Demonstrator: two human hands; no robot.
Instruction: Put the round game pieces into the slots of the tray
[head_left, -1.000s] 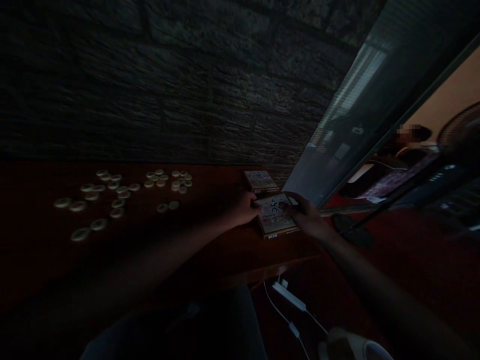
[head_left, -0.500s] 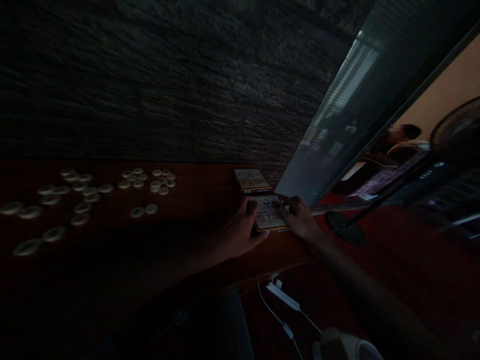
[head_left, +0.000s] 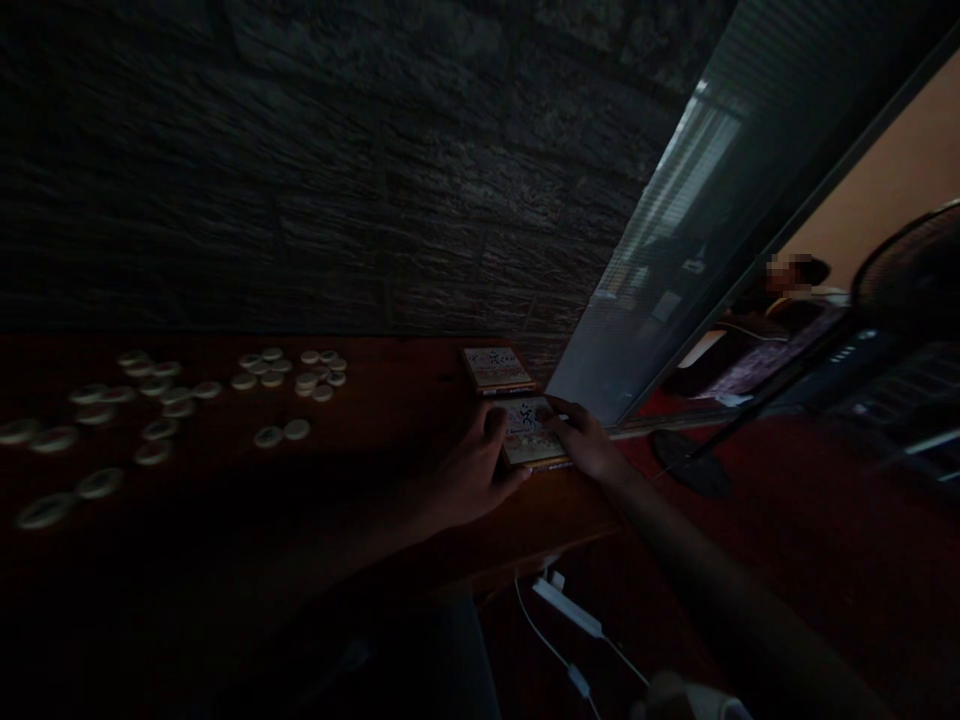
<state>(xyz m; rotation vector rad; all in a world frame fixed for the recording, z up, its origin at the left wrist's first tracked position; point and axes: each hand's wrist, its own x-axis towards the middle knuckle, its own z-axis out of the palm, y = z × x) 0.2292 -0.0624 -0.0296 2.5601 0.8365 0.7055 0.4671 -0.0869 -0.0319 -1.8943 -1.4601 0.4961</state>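
A flat printed box (head_left: 531,442) with dark brush-style characters on its pale lid lies on the wooden table, close to its right end. My left hand (head_left: 471,462) grips its left side, thumb along the near edge and fingers at the far left corner. On the opposite side, my right hand (head_left: 586,440) is closed round the right edge, with a finger or thumb over the lid. A second box of the same look (head_left: 495,367) sits just behind, nearer the wall. Several round game pieces, like Chinese chess discs (head_left: 178,400), are scattered over the table's left part.
A dark stone wall (head_left: 337,200) borders the table's (head_left: 390,390) back. Right of it stand a glass panel (head_left: 637,280) and a floor fan (head_left: 690,460). A white power strip (head_left: 568,607) with cables hangs below the table edge. A person (head_left: 787,285) is farther back.
The view has shifted slightly, so most things on the table sit a little lower and to the left. Both hands stay on the box.
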